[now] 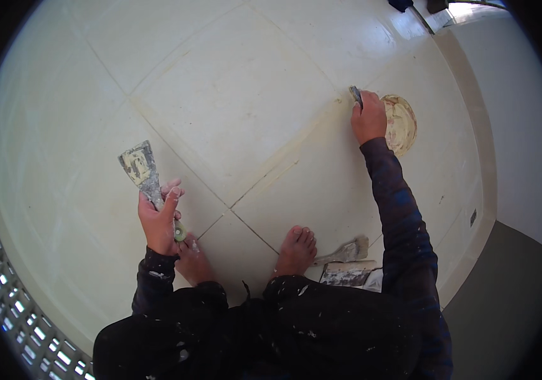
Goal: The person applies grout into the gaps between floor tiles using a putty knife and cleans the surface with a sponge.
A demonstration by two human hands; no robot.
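My left hand (160, 221) is wrapped shut around the handle of a wide scraper (141, 168), its long axis running up and a little left, blade away from me over the tile floor (233, 95). My bare feet sit between. My right hand (368, 119) is closed on a small putty knife (355, 95), tip on the joint line (296, 142) beside the filler patch (403, 123). I judge I'm filling the joint; next comes a steady drag along it.
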